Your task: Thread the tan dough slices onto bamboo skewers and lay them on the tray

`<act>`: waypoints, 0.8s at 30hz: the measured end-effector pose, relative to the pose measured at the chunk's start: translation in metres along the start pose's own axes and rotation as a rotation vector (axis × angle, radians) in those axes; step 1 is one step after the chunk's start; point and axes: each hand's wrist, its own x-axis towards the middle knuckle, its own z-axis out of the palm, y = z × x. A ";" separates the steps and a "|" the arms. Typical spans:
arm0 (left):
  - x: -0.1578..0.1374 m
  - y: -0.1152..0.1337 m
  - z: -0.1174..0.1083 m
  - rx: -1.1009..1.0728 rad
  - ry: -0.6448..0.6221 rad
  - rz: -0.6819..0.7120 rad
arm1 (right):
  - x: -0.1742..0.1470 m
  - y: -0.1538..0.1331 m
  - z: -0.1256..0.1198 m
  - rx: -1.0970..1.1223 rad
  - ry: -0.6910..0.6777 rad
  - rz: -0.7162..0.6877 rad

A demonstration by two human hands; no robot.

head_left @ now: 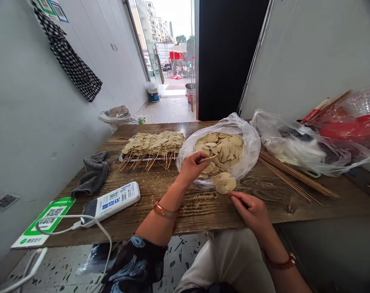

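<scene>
In the head view, my left hand (195,167) pinches a thin pale round slice (209,158) above the front left of an open clear plastic bag (251,142). Many more such slices (226,150) fill the bag; they look like potato or a similar food. Lower right, my right hand (248,207) closes its fingertips on a skewer, mostly hidden, with pale slices (226,186) threaded on it in front of the bag. Left of the bag, a tray (121,157) carries a stack of filled skewers (154,142), their bare stick ends pointing toward me.
Bare bamboo skewers (297,175) lie right of the bag, beside another plastic bag (313,150). On the left are a grey cloth (95,175), a white payment device (114,202) with a cable, and a green QR card (47,219). The wooden table's front edge (203,230) runs before my lap.
</scene>
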 end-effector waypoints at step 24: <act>-0.002 0.004 0.007 -0.416 0.032 -0.257 | 0.001 -0.006 -0.002 0.012 0.031 0.019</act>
